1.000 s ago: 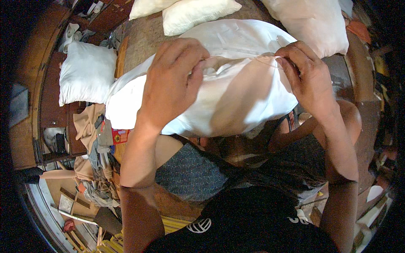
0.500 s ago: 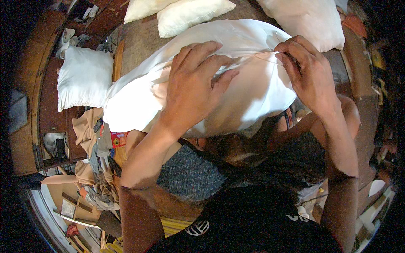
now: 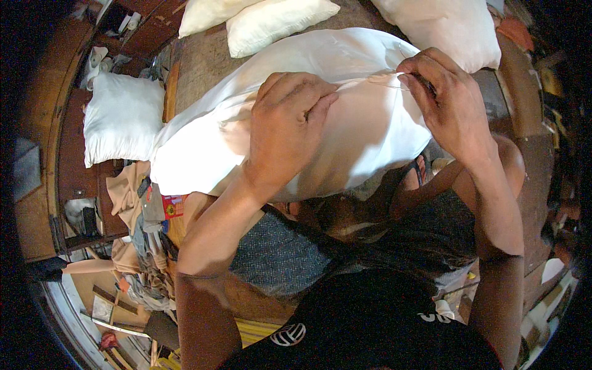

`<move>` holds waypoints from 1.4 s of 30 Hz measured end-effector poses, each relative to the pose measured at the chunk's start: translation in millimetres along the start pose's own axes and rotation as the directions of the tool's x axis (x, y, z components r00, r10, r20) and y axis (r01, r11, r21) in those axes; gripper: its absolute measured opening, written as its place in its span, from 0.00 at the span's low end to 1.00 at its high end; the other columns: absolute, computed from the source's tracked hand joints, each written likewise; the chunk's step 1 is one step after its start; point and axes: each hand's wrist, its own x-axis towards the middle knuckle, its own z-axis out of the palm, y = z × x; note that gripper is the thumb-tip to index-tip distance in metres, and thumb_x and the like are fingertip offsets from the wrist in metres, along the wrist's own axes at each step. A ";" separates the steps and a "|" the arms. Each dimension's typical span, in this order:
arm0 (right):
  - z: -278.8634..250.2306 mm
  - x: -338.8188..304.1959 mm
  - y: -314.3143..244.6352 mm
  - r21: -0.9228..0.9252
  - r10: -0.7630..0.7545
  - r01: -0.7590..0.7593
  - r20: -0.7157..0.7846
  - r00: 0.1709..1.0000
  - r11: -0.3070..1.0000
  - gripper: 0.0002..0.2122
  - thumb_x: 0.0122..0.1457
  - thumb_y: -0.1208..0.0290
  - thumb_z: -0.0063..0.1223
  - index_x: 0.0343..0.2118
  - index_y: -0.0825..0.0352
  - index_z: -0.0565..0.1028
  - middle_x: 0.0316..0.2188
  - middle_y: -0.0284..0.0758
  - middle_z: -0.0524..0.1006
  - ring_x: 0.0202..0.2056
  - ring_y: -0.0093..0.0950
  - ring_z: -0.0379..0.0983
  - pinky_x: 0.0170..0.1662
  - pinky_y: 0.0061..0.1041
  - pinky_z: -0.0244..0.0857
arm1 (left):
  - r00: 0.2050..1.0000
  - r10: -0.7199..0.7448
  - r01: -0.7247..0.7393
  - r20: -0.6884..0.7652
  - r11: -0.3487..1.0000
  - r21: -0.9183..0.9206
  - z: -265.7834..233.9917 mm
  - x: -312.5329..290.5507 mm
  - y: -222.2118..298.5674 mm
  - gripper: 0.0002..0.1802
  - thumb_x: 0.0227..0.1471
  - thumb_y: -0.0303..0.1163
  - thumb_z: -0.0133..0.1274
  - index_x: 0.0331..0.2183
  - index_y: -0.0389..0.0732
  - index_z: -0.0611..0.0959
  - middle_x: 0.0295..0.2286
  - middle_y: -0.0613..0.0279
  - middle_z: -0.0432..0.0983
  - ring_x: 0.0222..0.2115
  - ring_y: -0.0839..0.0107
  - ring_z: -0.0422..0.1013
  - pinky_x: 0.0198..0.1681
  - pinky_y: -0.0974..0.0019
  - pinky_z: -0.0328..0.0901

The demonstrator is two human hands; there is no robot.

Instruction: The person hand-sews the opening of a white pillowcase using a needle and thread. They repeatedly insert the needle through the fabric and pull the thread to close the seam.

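A large white pillow (image 3: 364, 123) lies across my lap, its seam running along the top. My left hand (image 3: 287, 126) presses flat on the pillow's middle, fingers curled over the seam. At the right end of that seam my right hand (image 3: 447, 102) pinches the fabric edge, with a thin thread showing between the two hands. Whether a needle is in the fingers is too small to tell.
Several more white pillows lie around: one on the left (image 3: 120, 117), two at the top (image 3: 271, 18), one at the top right (image 3: 450, 28). A pile of cloth scraps and clutter (image 3: 139, 246) sits at my lower left. The wooden floor (image 3: 203, 58) shows beyond.
My left hand slid right along the pillow toward the seam and my right hand. The pillow has shifted slightly; the right hand stays pinching the seam end.
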 end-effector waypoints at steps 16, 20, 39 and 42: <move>1.9 2.0 2.4 -0.011 0.010 -0.010 -0.012 1.000 1.000 0.06 0.64 0.72 0.57 0.39 0.67 0.81 0.37 0.42 0.79 0.39 0.47 0.78 0.44 0.42 0.72 | 0.999 0.051 -0.051 0.000 0.999 0.004 7.2 3.3 -0.4 0.05 0.50 0.28 0.65 0.32 0.40 0.86 0.35 0.57 0.82 0.39 0.54 0.75 0.48 0.55 0.68; 4.3 1.0 3.3 -0.007 0.032 -0.032 -0.017 0.999 0.999 0.06 0.63 0.71 0.57 0.39 0.66 0.81 0.37 0.42 0.79 0.38 0.47 0.79 0.43 0.44 0.73 | 0.996 0.085 -0.083 -0.020 0.995 0.054 10.1 2.3 -2.5 0.05 0.49 0.28 0.65 0.32 0.40 0.87 0.37 0.58 0.81 0.41 0.55 0.74 0.49 0.55 0.67; 2.1 0.5 5.0 0.000 0.006 -0.006 -0.018 1.000 1.000 0.05 0.64 0.73 0.58 0.39 0.69 0.80 0.36 0.43 0.77 0.38 0.45 0.78 0.42 0.38 0.71 | 0.989 0.146 -0.144 -0.018 0.985 0.095 12.1 2.6 0.6 0.07 0.51 0.29 0.65 0.35 0.41 0.87 0.37 0.60 0.79 0.41 0.57 0.73 0.48 0.56 0.67; 2.4 0.6 5.4 -0.009 -0.004 0.004 -0.021 1.000 1.000 0.05 0.64 0.73 0.58 0.39 0.68 0.80 0.35 0.43 0.78 0.38 0.45 0.78 0.42 0.38 0.71 | 0.990 0.142 -0.139 -0.025 0.985 0.101 13.9 2.7 -2.4 0.07 0.51 0.29 0.64 0.34 0.40 0.86 0.36 0.59 0.79 0.40 0.57 0.73 0.47 0.56 0.67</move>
